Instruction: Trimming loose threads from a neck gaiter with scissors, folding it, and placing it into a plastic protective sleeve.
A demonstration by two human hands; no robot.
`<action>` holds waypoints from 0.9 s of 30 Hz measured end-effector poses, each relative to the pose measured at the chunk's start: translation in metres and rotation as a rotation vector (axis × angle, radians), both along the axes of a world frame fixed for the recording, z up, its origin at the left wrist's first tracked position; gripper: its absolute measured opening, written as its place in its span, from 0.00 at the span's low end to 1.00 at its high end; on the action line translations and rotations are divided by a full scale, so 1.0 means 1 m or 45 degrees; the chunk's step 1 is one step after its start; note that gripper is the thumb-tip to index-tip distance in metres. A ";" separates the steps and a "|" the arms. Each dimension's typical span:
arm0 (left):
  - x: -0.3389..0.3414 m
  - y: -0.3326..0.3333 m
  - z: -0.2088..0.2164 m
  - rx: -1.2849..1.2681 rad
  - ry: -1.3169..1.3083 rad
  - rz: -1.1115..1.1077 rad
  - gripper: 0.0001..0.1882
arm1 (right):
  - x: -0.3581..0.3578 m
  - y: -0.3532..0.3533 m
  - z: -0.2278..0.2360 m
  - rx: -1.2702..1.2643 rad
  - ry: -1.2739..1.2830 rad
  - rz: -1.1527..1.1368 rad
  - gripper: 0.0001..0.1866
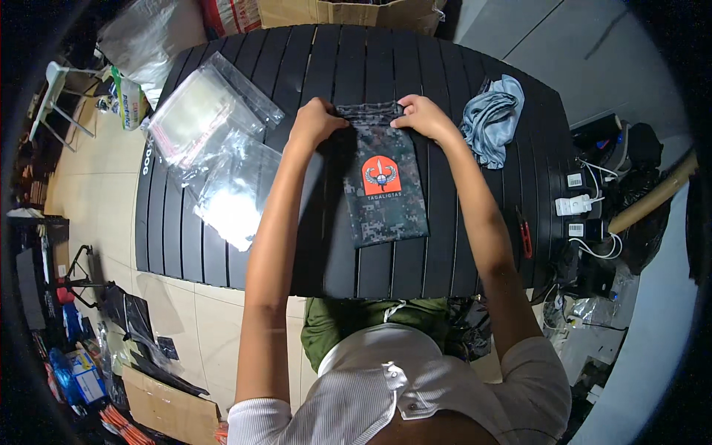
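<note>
A folded camouflage garment with a gathered, elastic-looking band at its far end lies flat on the black slatted table. An orange patch with a winged emblem shows on its front. My left hand pinches the left end of the band. At the band's right end, my right hand grips with thumb and fingers. Both hands rest low, close to the tabletop. The garment's underside is hidden.
Clear plastic bags lie in a pile to the left. On the right are a crumpled blue-grey cloth and a red cutter. Chargers with white cables sit beyond the right edge. A cardboard box stands behind the table.
</note>
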State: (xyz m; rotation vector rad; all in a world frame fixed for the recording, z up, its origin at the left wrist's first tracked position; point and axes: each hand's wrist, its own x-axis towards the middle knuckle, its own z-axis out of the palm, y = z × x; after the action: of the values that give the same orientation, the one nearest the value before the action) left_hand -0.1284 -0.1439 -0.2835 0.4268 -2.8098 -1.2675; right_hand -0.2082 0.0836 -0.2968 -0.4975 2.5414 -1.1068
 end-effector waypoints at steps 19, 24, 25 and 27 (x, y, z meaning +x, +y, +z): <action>0.160 0.062 0.034 0.311 0.599 -0.099 0.10 | 0.137 0.055 0.037 -0.443 0.928 0.343 0.12; 0.193 0.067 0.012 0.150 0.409 -0.215 0.14 | 0.164 0.072 0.020 -0.225 0.823 0.478 0.18; 0.196 0.066 0.011 0.147 0.407 -0.212 0.14 | 0.166 0.072 0.020 -0.145 0.743 0.536 0.18; 0.202 0.065 0.010 0.078 0.442 -0.358 0.15 | 0.171 0.074 0.025 -0.175 0.628 0.550 0.18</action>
State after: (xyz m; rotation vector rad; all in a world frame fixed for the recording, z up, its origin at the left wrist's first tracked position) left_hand 0.0733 -0.0788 -0.2733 -0.1815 -2.6003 -1.3237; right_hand -0.0374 0.1578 -0.2719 -1.4319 2.5545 -1.0936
